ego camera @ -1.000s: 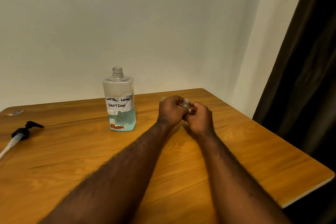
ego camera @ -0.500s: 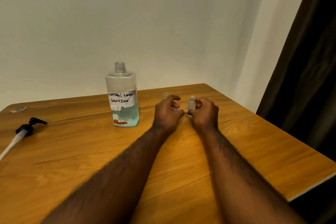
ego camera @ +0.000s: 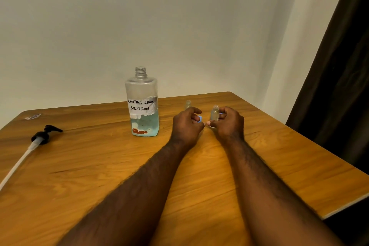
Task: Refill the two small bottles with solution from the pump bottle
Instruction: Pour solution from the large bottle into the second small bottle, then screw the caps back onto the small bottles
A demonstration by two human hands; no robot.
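The large clear bottle (ego camera: 142, 104), labelled "contact lens solution", stands uncapped at the back centre of the wooden table (ego camera: 99, 166), about a third full of blue liquid. My right hand (ego camera: 227, 124) holds a small clear bottle (ego camera: 214, 113) upright, its neck bare. My left hand (ego camera: 186, 125) pinches a small blue cap (ego camera: 199, 119) just left of it. The second small bottle (ego camera: 187, 104) stands uncapped on the table behind my left hand.
The black pump head (ego camera: 43, 136) with its long white tube lies on the table at the far left. A small clear scrap (ego camera: 33, 116) lies at the back left corner. A dark curtain (ego camera: 339, 66) hangs past the table's right edge.
My hands were together around the small bottle and have drawn apart. The blue cap has come off in my left hand, while my right hand keeps the bottle.
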